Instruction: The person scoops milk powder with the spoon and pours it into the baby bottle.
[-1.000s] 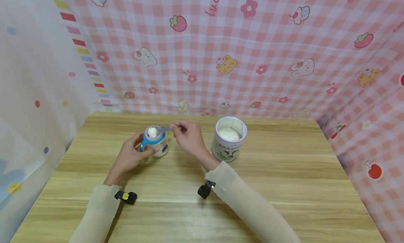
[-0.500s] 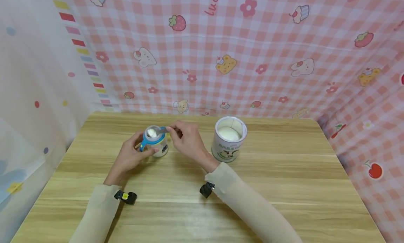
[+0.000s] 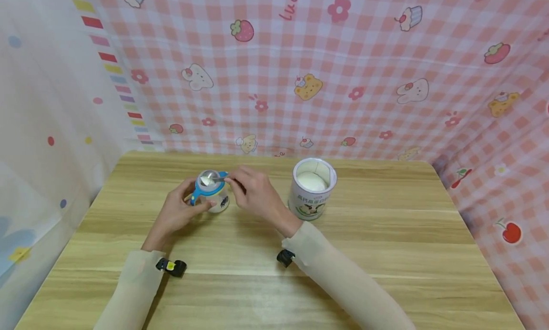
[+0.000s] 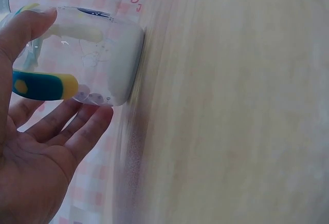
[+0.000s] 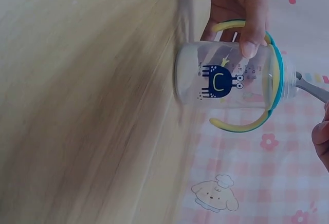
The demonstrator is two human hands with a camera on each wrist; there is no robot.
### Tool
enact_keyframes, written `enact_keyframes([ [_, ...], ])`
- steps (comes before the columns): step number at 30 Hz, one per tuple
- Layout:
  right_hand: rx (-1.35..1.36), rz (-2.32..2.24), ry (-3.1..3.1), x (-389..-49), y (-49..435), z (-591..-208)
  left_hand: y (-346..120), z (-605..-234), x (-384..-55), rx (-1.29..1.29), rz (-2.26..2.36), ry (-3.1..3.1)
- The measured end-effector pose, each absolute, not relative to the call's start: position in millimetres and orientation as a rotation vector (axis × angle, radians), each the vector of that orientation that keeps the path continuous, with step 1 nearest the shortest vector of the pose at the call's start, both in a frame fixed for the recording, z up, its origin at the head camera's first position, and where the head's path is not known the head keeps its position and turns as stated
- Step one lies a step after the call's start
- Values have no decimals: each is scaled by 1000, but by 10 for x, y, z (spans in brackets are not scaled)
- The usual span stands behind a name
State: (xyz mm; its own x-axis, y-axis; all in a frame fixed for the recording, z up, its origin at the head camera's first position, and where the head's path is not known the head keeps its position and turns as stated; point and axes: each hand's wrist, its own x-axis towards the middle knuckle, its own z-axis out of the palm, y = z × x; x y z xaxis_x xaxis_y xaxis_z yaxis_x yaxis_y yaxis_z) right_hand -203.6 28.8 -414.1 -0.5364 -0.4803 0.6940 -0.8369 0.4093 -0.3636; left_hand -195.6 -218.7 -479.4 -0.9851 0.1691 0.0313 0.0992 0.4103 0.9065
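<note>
A clear baby bottle (image 3: 219,202) with a blue-and-yellow two-handled collar stands upright and uncapped on the table. My left hand (image 3: 177,207) holds it from the left, thumb on the front and fingers behind one handle. In the left wrist view, whitish content shows at the base of the bottle (image 4: 92,54). My right hand (image 3: 257,189) pinches the handle of a metal spoon (image 3: 220,179), whose bowl is tipped at the bottle's mouth with a little white powder in it. The right wrist view shows the spoon (image 5: 310,86) entering the neck.
An open tin (image 3: 310,204) of white powder, with a cow picture on its label, stands right of my right hand. The wooden table (image 3: 240,292) ends at a pink checked curtain (image 3: 274,115) behind, with another curtain (image 3: 47,177) on the left.
The heaped powder on the spoon has dwindled as the bowl tipped over the bottle's mouth. My right hand has turned slightly; my left hand and the bottle have stayed put.
</note>
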Motion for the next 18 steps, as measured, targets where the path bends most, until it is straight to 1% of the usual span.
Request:
enact_keyframes([
  [18, 1262, 466, -2100, -1967, 336, -4129, -2191, -4813, -1965, 245, 1637, 2587],
])
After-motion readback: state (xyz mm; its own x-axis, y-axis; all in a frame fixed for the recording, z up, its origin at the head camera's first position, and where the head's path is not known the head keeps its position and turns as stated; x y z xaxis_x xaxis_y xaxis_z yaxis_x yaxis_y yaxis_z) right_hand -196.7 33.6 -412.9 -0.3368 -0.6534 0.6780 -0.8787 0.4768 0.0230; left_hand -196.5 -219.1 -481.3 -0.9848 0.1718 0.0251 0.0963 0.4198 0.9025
